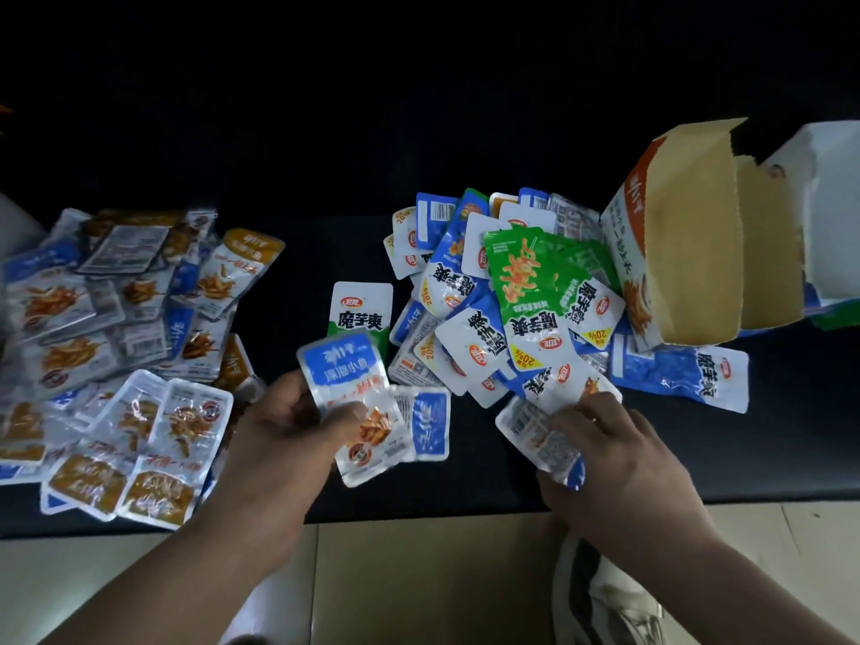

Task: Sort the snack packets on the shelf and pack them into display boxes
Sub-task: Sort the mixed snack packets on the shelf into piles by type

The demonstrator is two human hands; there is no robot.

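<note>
Our left hand (288,425) pinched a glossy blue packet (344,370); our right hand (600,439) gripped a crinkly foil packet (526,425), left of the cardboard box (688,253).

I lose the blurred pile of silver-and-orange foil snack packets (93,342) off the left edge; the white cardboard box (828,216) is cut at right; everything above is black.

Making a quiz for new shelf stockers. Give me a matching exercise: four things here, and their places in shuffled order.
1 green packet
2 display box
3 blue fish packet
4 barcode-up packet

A gripped by the left hand
B on top of the middle pile
C open, at far right
D under the right hand

Pairs: 1-B, 2-C, 3-A, 4-D
</note>
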